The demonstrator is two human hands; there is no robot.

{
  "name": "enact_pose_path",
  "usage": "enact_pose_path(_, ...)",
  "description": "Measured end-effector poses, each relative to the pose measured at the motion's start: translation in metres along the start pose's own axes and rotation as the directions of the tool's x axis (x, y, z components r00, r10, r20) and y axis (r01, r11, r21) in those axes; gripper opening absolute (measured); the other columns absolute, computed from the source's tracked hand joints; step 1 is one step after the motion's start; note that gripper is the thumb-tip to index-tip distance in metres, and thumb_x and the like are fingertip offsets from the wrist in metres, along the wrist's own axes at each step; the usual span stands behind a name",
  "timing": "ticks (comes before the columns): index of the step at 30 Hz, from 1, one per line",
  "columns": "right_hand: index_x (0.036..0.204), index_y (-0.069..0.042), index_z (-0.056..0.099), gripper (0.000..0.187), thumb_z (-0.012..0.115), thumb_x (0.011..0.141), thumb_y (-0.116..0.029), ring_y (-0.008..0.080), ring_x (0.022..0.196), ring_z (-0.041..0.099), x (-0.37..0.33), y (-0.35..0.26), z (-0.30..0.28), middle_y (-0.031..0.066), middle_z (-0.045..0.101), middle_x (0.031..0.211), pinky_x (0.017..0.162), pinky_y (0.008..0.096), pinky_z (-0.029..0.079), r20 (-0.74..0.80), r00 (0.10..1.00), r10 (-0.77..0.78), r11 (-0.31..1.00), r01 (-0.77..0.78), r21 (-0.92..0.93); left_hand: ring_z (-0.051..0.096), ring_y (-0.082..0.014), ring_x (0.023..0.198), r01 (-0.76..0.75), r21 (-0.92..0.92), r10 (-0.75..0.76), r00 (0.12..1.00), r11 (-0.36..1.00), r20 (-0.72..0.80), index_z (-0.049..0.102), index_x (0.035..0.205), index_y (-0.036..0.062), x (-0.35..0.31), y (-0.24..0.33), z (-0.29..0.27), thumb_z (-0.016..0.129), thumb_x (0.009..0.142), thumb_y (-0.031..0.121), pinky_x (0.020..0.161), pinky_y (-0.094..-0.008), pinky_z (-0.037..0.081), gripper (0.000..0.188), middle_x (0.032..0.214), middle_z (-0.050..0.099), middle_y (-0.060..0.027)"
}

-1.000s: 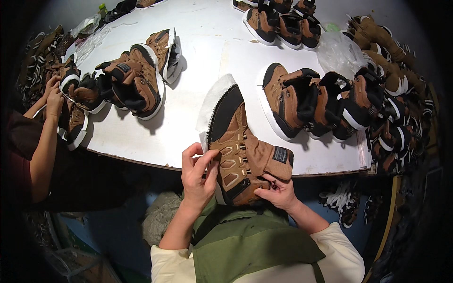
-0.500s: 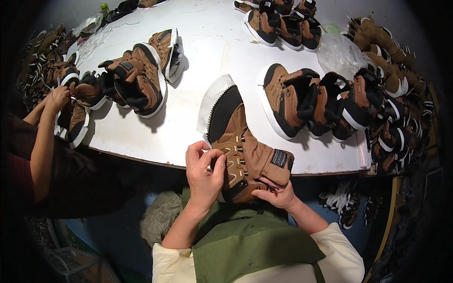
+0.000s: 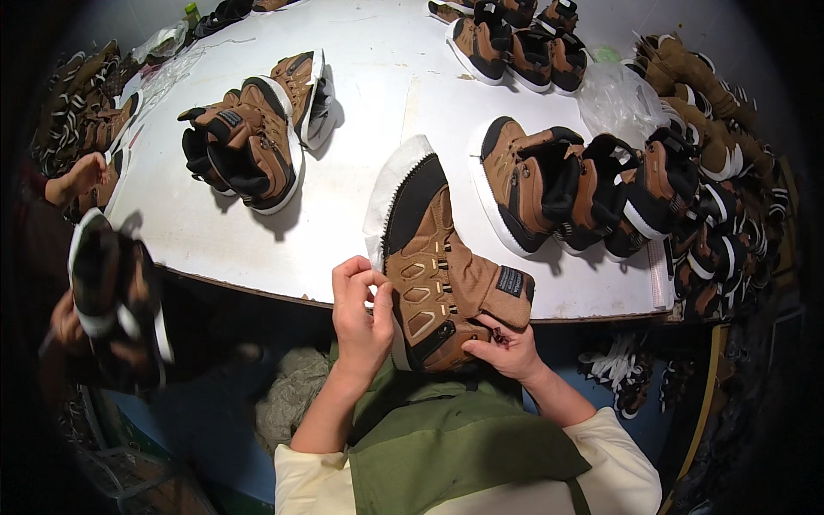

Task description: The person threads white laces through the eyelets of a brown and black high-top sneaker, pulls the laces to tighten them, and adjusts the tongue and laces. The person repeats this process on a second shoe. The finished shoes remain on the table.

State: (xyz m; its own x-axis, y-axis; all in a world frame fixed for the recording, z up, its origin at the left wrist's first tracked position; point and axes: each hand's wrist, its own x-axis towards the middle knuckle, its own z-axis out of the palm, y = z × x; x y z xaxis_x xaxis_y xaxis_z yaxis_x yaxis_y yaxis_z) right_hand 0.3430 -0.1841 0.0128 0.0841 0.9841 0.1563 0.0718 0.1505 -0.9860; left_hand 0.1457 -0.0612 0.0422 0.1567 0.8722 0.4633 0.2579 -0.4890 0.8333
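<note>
A brown and black lace-up boot (image 3: 421, 283) lies on its side, its toe pointing away over the table and its heel toward me. A thin white sheet (image 3: 393, 182) stands out along the toothed edge of its sole. My left hand (image 3: 362, 313) is closed in a pinch at the lower end of this sheet, beside the sole; the fingertips partly hide what they grip. My right hand (image 3: 508, 350) grips the boot near the heel and collar, thumb on top, other fingers partly hidden.
On the white table (image 3: 352, 215) stand boots at the left (image 3: 257, 146), three at the right (image 3: 584, 189) and several at the far right (image 3: 515, 47). A clear plastic bag (image 3: 622, 99) lies near piled shoes (image 3: 721, 215). At left, a co-worker's hands (image 3: 86, 176) are near blurred boots (image 3: 112, 275).
My left hand has moved slightly left, from over the boot's side to the sole edge. The co-worker has lifted boots off the table's left edge, down toward the body.
</note>
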Motion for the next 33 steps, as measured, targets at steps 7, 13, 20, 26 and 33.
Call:
enact_pose_path(7, 0.118, 0.005, 0.061, 0.044, 0.078, 0.078, -0.002, 0.0089, 0.097, 0.058, 0.0, -0.001, 0.001, 0.0098, 0.06, 0.126, 0.073, 0.0185, 0.047, -0.006, 0.997, -0.082, 0.995, 0.081, -0.05, 0.053, -0.0259, 0.079, -0.245, 0.256, 0.254, 0.967, 0.935, -0.003, 0.065, 0.09, 0.002, 0.026, 0.009, -0.006, 0.073, 0.072, -0.002, 0.066, -0.0342, 0.046, 0.02, 0.091, 0.055, -0.0102)
enact_pose_path(13, 0.115, 0.007, 0.062, 0.041, 0.079, 0.078, -0.002, 0.0134, 0.104, 0.059, 0.001, -0.005, 0.009, 0.0109, 0.06, 0.125, 0.078, 0.0228, 0.05, 0.005, 0.977, -0.213, 0.975, 0.213, -0.068, 0.055, -0.0268, 0.079, -0.323, 0.343, 0.279, 0.945, 0.882, 0.17, 0.066, 0.089, 0.0032, 0.039, 0.018, -0.012, 0.074, 0.068, -0.005, 0.067, -0.0348, 0.047, 0.024, 0.088, 0.056, -0.0101)
enact_pose_path(20, 0.126, 0.005, 0.057, 0.05, 0.076, 0.08, -0.001, 0.023, 0.127, 0.049, -0.001, 0.001, 0.006, 0.0147, 0.051, 0.139, 0.103, 0.033, 0.041, 0.143, 0.953, -0.265, 0.951, 0.283, -0.126, 0.054, -0.0272, 0.077, -0.427, 0.41, 0.345, 0.902, 0.806, 0.26, 0.063, 0.083, 0.004, 0.042, 0.019, -0.015, 0.072, 0.068, -0.003, 0.064, -0.035, 0.047, 0.019, 0.086, 0.055, -0.0082)
enact_pose_path(26, 0.128, 0.005, 0.056, 0.053, 0.076, 0.08, -0.001, 0.0218, 0.126, 0.05, -0.003, 0.003, 0.005, 0.0145, 0.052, 0.137, 0.101, 0.0318, 0.043, 0.133, 0.964, -0.229, 0.964, 0.244, -0.108, 0.053, -0.031, 0.081, -0.388, 0.379, 0.297, 0.914, 0.84, 0.277, 0.058, 0.085, 0.0012, 0.043, 0.019, -0.01, 0.067, 0.072, -0.006, 0.068, -0.0386, 0.045, 0.018, 0.086, 0.053, -0.0123)
enact_pose_path(33, 0.121, 0.003, 0.061, 0.048, 0.08, 0.077, -0.004, 0.0196, 0.119, 0.055, -0.004, -0.001, 0.002, 0.0136, 0.055, 0.134, 0.094, 0.0286, 0.046, 0.1, 0.969, -0.226, 0.954, 0.241, -0.179, 0.052, -0.0329, 0.082, -0.346, 0.296, 0.279, 0.928, 0.89, 0.246, 0.055, 0.086, 0.0, 0.043, 0.018, -0.009, 0.065, 0.072, -0.009, 0.07, -0.0393, 0.044, 0.018, 0.088, 0.051, -0.0147)
